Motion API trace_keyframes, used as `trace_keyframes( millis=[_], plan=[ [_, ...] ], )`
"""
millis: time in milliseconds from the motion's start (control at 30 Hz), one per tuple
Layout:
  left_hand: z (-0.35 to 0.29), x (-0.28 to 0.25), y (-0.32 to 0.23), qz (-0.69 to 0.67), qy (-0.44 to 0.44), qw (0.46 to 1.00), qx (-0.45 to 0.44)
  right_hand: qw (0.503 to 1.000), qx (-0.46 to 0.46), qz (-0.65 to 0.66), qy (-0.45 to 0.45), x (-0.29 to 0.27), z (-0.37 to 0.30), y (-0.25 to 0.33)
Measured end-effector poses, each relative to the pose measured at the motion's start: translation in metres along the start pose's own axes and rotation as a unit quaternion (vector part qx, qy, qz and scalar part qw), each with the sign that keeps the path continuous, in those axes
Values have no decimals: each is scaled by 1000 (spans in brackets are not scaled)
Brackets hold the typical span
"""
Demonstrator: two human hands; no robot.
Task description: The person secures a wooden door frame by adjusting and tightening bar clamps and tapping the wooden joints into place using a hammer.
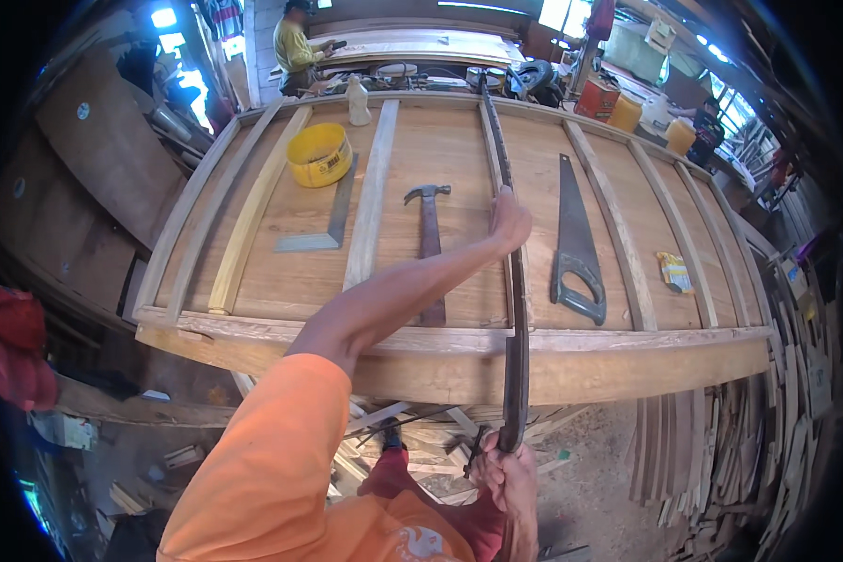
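Note:
A long dark bar clamp [518, 365] lies across a wooden panel frame [440, 340] from its far edge to past its near edge. Farther along the bar, my left hand [510, 223] is closed on it, the arm stretched over the panel. My right hand [508, 480] grips the near end, by the clamp's screw and handle, below the panel edge; the fingers partly hide that end. Left of the bar lies a claw hammer [429, 220], its handle partly behind my left forearm. To the right rests a handsaw [576, 245] with a grey handle.
On the panel are pale battens [375, 197], a yellow tub [323, 171], a metal square [314, 242], a white bottle [358, 103] and a yellow packet [674, 272]. Wood strips [693, 440] stack at right. Two people [295, 51] are beyond the far side.

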State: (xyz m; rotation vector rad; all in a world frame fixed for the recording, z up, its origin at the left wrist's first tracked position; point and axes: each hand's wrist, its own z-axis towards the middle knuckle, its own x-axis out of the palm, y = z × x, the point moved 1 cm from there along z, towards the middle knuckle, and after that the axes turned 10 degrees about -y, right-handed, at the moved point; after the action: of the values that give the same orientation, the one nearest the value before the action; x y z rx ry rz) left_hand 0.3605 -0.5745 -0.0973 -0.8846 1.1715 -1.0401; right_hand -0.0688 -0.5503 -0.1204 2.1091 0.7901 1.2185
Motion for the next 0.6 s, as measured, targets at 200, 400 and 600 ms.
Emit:
trace_keyframes(
  millis=[200,400,600],
  plan=[
    [-15,14,6,11,-34,999,6,1000,-9,2,-15,-6,-7,2],
    [-14,17,7,12,-16,1000,6,999,11,2,-38,-15,-7,1],
    [-10,12,12,56,42,997,-26,999,0,-27,-40,-26,-5,-8]
  ],
)
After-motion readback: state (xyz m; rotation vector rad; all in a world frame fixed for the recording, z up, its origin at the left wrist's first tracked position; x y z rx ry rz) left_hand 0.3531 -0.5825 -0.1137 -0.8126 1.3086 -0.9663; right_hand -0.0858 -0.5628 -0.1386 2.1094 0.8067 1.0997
